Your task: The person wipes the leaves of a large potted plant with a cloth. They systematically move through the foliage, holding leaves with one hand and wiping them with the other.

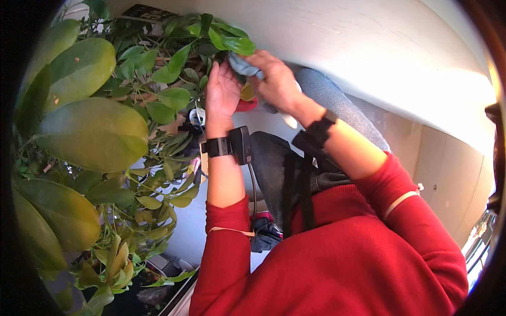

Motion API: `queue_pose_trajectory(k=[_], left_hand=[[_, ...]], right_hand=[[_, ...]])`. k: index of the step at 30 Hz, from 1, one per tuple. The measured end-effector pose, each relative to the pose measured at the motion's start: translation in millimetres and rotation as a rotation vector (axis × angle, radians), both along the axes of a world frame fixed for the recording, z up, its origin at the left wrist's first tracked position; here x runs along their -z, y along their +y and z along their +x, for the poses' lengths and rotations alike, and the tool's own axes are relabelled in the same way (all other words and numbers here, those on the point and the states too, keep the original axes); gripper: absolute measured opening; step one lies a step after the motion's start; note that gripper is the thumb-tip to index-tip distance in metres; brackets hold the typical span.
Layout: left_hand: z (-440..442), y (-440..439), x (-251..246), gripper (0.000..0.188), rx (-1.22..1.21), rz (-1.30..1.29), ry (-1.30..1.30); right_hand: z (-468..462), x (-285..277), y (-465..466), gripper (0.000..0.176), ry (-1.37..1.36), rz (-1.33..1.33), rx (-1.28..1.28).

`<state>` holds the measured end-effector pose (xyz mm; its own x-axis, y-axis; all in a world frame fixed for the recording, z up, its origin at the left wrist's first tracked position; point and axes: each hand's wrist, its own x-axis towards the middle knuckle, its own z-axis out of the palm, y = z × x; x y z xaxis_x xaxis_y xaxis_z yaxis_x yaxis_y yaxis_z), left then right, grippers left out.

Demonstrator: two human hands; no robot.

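Note:
Leafy branches of a potted-style green plant (174, 98), with glossy oval leaves, spread before me. My right hand (274, 77) grips a light blue cloth (246, 66), bunched just below a bright green leaf (239, 45). Beside it, my left hand (223, 89) is turned palm up among the leaves, its palm bare. The left fingertips come close to the cloth; whether they touch it or a leaf is partly hidden. Each wrist carries a black strapped device, and a cable runs from the left one (240, 145).
A white wall (355, 43) rises close on the right, above a pale cabinet (442, 173). Large leaves (95, 134) crowd the left side. Under my hands are a red object (247, 105) and a yellow one (248, 91). Dark cloth items (265, 235) lie lower down.

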<state>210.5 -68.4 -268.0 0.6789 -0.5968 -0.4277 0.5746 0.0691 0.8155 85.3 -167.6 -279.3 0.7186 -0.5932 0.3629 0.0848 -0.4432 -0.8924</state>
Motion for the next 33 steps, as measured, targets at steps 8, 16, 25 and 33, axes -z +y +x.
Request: queue_pose_trajectory(k=[8,16,25,33], left_hand=[[-14,4,-8,0.049,0.118,-0.195,0.049],[-7,8,-9,0.050,0.111,-0.098,-0.080],[-11,-2,8,0.046,0.096,-0.148,0.102],[-28,-4,-10,0.051,0.009,-0.091,0.034]], right_hand=[[-14,7,39,0.072,0.232,-0.105,-0.035],[-37,22,34,0.065,0.252,0.021,-0.290],[-48,-17,-11,0.047,-0.067,0.412,-0.132],[-18,-6,35,0.075,0.350,-0.199,0.000]])
